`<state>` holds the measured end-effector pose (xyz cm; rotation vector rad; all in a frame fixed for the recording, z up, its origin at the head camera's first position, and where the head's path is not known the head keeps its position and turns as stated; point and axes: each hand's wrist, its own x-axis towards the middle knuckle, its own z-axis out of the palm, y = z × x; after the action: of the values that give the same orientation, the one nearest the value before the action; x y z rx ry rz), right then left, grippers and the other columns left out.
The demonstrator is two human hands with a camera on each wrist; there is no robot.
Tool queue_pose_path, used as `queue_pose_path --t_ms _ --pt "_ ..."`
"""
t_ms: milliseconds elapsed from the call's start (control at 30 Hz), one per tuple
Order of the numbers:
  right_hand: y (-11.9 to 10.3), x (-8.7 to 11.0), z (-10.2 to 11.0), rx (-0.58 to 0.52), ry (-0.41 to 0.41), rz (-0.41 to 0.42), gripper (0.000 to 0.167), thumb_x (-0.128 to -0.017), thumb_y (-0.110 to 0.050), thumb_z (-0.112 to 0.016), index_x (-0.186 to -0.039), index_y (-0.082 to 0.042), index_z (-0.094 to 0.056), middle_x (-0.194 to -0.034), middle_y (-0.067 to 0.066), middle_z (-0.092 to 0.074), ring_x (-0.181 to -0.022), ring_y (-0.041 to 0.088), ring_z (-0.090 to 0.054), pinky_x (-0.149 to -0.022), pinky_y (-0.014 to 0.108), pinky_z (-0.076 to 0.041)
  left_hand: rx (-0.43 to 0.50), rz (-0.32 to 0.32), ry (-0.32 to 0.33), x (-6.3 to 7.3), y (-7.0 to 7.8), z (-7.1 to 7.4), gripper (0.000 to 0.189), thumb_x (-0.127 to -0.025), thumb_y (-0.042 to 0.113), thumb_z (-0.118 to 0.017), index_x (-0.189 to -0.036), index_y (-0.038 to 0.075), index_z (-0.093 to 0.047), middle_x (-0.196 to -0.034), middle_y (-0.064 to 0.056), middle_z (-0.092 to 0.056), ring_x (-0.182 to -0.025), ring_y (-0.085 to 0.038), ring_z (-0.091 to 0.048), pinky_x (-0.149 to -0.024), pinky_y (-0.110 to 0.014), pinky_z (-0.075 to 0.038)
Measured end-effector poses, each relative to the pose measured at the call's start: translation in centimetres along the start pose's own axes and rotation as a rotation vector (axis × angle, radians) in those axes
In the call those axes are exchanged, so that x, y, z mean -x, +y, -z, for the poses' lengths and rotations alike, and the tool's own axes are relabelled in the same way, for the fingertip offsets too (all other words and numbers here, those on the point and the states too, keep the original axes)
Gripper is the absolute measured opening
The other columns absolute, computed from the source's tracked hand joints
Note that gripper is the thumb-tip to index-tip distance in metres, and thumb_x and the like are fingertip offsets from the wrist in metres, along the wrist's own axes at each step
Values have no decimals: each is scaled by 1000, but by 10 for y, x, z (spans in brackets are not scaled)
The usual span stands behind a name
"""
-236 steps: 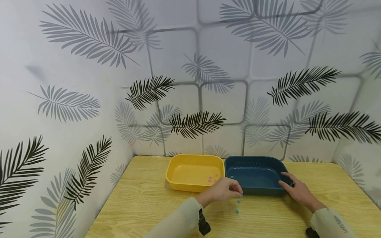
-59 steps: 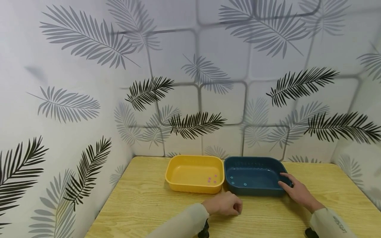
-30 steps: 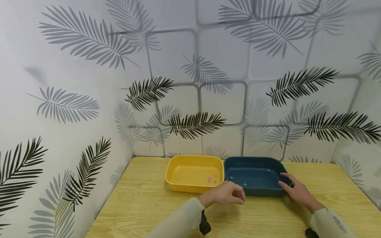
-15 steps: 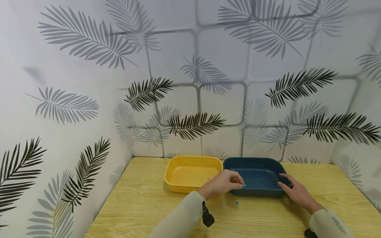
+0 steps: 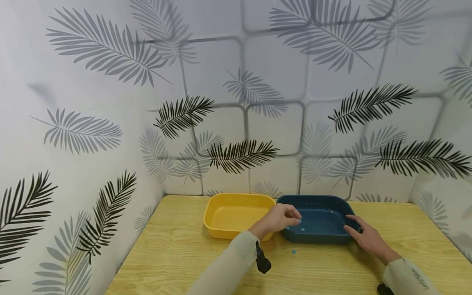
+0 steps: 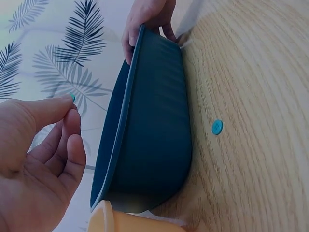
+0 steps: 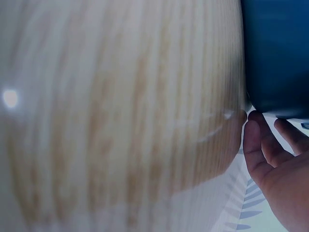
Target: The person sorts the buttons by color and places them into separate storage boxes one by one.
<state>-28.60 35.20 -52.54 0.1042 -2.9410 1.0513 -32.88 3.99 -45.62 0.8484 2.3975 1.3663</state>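
My left hand [image 5: 277,218] pinches a small blue button [image 6: 73,96] between thumb and forefinger, over the left part of the dark blue tray [image 5: 318,237]. Inside that tray, two more blue buttons show, one a loose button [image 5: 302,230] near the front wall. On the table in front of the tray lies another blue button [image 6: 217,127], flat and apart from it. My right hand [image 5: 370,241] grips the tray's right end, fingers over the rim. In the right wrist view its fingertips [image 7: 252,133] are right at the outer wall.
A yellow tray [image 5: 217,233] stands against the blue tray's left side; my left forearm and hand cover its right front corner. The wooden table [image 5: 166,254] meets a leaf-patterned wall [image 5: 221,123] just behind both trays.
Buttons from the table have been put into the blue tray. In the last second my left hand rose from the table with a button and moved over the tray. The right hand stayed put.
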Motion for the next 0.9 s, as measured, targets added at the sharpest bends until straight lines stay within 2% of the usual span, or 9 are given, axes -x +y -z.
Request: queue_pose_path --t_ms 233,567,900 --pt "-1 0 2 5 -5 1 67 -98 -47 -44 -142 2 -31 -141 40 -23 -120 59 -33 -88 66 -35 -7 27 16 -10 -3 -3 10 -91 13 -64 -98 9 -69 -82 9 -64 -76 -10 -61 -64 -20 -48" --pt "-4 2 3 9 0 13 67 -98 -46 -44 -142 2 -32 -141 40 -24 -119 58 -35 -87 65 -36 -24 74 62 -22 -11 -10 6 -90 14 -65 -94 13 -70 -80 9 -63 -84 -22 -64 -62 -21 -48" --pt "-3 2 2 4 -2 12 67 -98 -47 -44 -142 2 -32 -141 40 -24 -119 58 -35 -88 66 -36 -27 97 95 -28 -15 -13 5 -90 13 -66 -91 15 -70 -78 8 -62 -83 -22 -63 -61 -21 -47"
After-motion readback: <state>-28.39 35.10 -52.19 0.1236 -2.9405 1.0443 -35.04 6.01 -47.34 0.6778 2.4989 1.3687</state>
